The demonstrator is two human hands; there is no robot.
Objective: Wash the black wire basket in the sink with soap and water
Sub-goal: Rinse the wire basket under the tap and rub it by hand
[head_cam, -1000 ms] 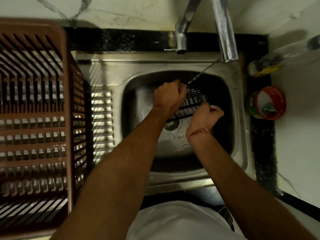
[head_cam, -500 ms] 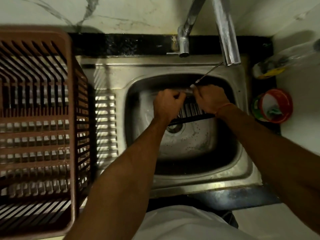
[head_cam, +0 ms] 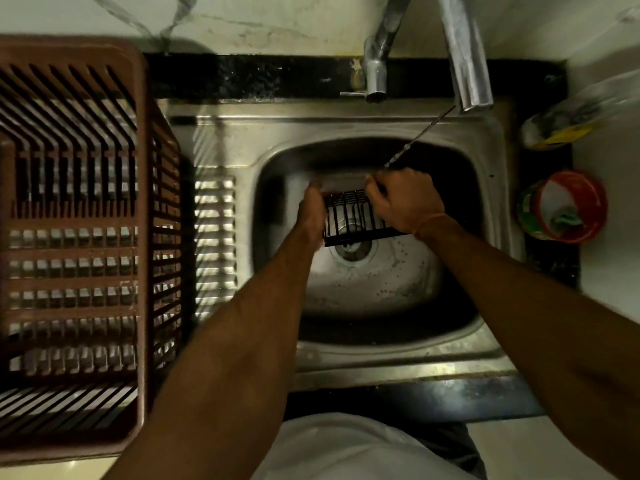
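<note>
The black wire basket [head_cam: 349,220] hangs over the drain inside the steel sink [head_cam: 408,362]. My left hand [head_cam: 313,211] grips its left side and looks blurred. My right hand [head_cam: 405,199] is closed over its upper right edge; whether it holds a scrubber I cannot tell. A thin stream of water [head_cam: 420,133] falls from the tap spout [head_cam: 467,64] onto my right hand. Part of the basket is hidden under both hands.
A large brown plastic dish rack [head_cam: 72,237] fills the counter to the left. A second tap [head_cam: 375,74] stands at the sink's back. On the right sit a red-rimmed tub with a scrubber [head_cam: 562,207] and a plastic bottle [head_cam: 571,123].
My right hand rose from the basket's near edge to its far right edge under the water stream. The basket turned flatter and shifted left over the drain. The view drifted slightly.
</note>
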